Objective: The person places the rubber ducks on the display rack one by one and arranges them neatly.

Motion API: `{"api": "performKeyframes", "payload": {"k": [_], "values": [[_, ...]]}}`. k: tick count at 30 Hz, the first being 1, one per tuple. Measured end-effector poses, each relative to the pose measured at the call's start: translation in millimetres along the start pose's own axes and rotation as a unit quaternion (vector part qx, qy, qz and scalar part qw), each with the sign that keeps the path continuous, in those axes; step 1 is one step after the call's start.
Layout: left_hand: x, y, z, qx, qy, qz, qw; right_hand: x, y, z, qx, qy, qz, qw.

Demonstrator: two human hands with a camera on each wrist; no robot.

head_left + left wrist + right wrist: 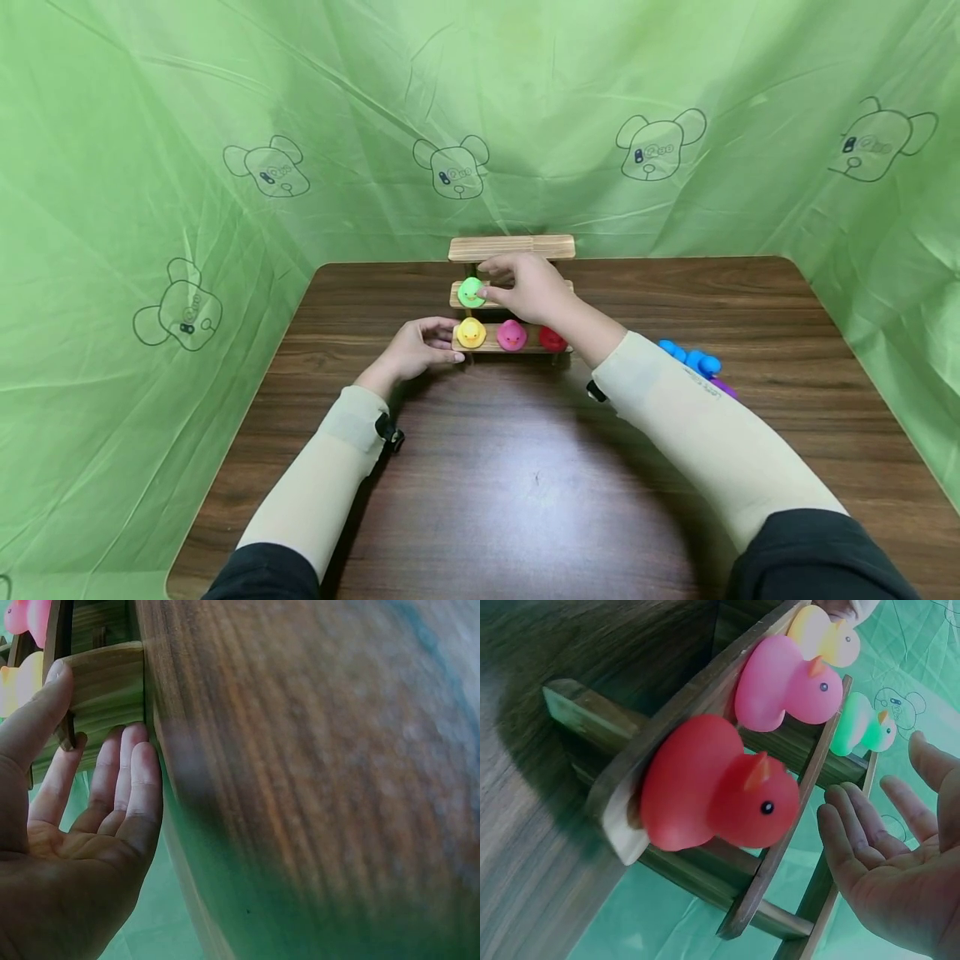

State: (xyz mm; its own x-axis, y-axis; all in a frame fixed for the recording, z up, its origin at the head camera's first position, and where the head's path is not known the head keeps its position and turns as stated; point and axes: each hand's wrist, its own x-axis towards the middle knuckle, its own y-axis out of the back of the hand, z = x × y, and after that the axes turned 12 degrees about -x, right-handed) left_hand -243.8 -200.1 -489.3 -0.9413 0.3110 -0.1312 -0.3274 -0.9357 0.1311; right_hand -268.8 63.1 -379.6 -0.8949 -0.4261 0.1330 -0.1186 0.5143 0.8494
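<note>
A three-tier wooden stand (512, 247) stands at the far side of the table. My left hand (415, 350) holds the left end of its lowest shelf, thumb and index finger on either side of the wood in the left wrist view. Yellow (471, 333), pink (512, 336) and red (552, 339) toy ducks sit along that shelf. A green toy duck (471, 292) sits at the left of the middle shelf. My right hand (528, 287) is just right of it; in the right wrist view its fingers (862, 832) are spread and grip nothing.
Blue toy ducks (693, 358) and a purple object (723, 387) lie on the brown wooden table (517, 500), partly hidden by the right forearm. A green curtain (525, 100) with printed bear heads hangs behind and beside the table.
</note>
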Motion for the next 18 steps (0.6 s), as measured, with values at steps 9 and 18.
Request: {"api": "performKeyframes", "payload": {"k": [9,18], "values": [[-1.1,-1.2,1.3,0.001,0.001,0.003,1.0,-20.3,12,13,0.015,0.0,0.037,0.9992],[-0.7,-0.3,-1.2,0.0,-0.004,0.002,1.0,-46.7,29,33,0.03,-0.019,0.065,0.9972]]}}
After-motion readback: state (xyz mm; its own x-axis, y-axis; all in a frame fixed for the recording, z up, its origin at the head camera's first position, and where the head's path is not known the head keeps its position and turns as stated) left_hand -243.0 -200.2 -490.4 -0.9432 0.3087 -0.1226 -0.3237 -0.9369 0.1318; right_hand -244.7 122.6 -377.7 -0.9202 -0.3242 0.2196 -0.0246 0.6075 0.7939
